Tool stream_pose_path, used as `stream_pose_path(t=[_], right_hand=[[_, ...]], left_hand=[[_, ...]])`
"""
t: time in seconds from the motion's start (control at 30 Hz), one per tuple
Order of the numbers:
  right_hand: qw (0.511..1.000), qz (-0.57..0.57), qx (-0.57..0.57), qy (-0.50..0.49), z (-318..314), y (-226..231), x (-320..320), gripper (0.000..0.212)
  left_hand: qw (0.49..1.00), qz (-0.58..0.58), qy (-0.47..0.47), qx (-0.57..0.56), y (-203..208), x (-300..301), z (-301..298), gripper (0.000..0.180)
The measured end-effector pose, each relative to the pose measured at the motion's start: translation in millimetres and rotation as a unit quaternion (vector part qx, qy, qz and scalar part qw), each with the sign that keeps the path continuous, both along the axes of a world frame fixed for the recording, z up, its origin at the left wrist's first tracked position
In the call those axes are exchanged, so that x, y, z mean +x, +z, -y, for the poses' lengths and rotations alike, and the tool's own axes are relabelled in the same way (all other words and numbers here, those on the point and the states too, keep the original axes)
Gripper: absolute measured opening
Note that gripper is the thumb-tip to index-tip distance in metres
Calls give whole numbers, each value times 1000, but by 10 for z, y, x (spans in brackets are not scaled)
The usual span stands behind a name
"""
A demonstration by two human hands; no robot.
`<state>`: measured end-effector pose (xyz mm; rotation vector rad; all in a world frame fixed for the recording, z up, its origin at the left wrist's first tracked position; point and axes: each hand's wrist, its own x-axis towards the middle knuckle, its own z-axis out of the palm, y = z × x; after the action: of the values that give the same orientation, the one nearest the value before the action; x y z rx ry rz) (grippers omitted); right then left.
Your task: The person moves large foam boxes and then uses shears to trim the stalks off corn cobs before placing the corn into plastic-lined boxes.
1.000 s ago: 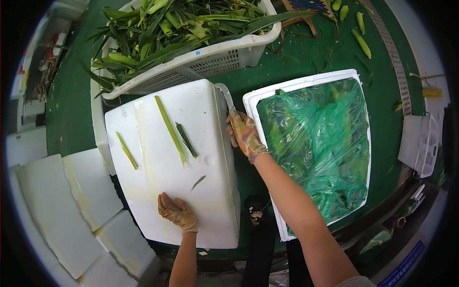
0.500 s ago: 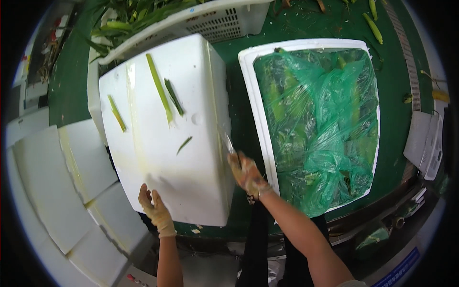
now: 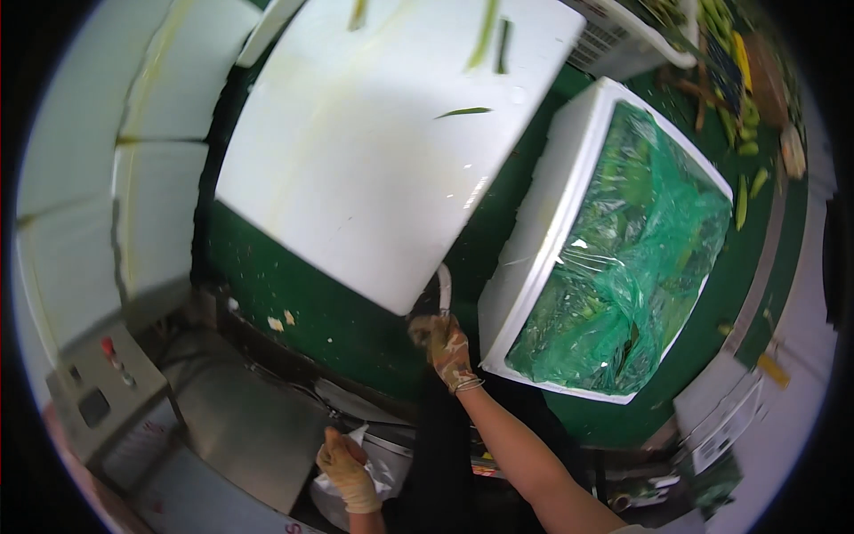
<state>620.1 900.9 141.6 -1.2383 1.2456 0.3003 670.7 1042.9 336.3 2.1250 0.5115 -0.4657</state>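
Presently, right hand (image 3: 445,345), in a mottled glove, is closed around the lower end of a narrow, curved, pale tool (image 3: 445,289); the free end points up. Exact kind of tool cannot be told. Tool and hand sit just beside the near corner of a closed white foam box (image 3: 356,178); whether they touch it cannot be told.

Left hand (image 3: 347,473), in a beige glove, is raised low in the view, well apart from the closed box. Fingers bent; how far open, or whether anything is held, cannot be told. It appears near crumpled white plastic (image 3: 382,476).

Closed box: lies on the green surface (image 3: 338,320), set obliquely, smooth face up. Leaf scraps (image 3: 463,112) on that face, mostly toward the far end; a faint yellowish band runs along it.

Open foam box (image 3: 530,240): on the surface to the right of the closed one, a gap between. Thin green film (image 3: 667,214) spreads over leafy green contents, inside the white rim.

Surroundings: white foam blocks (image 3: 67,107) at far left; a white slotted crate (image 3: 614,36) beyond; slender green cobs (image 3: 741,200) at upper right; a grey control box (image 3: 120,400) at lower left.
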Motion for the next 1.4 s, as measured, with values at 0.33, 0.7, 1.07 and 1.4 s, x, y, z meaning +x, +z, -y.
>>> stream_pose_path(t=[0.33, 0.7, 1.07, 1.4], right_hand=[[863, 109, 87, -486, -1064, -17, 817, 22], [936, 252, 46, -240, -1911, -457, 1641, 23], [644, 247, -553, 468, -354, -535, 3388, 27], [765, 125, -518, 362, -550, -488, 3642, 30]], left_hand=[[986, -88, 143, 0, -372, -308, -789, 48], [975, -129, 178, 40, -710, -443, -1620, 55], [864, -308, 256, -305, -994, -627, -992, 48], [868, -323, 260, -273, -1014, -654, -989, 48]])
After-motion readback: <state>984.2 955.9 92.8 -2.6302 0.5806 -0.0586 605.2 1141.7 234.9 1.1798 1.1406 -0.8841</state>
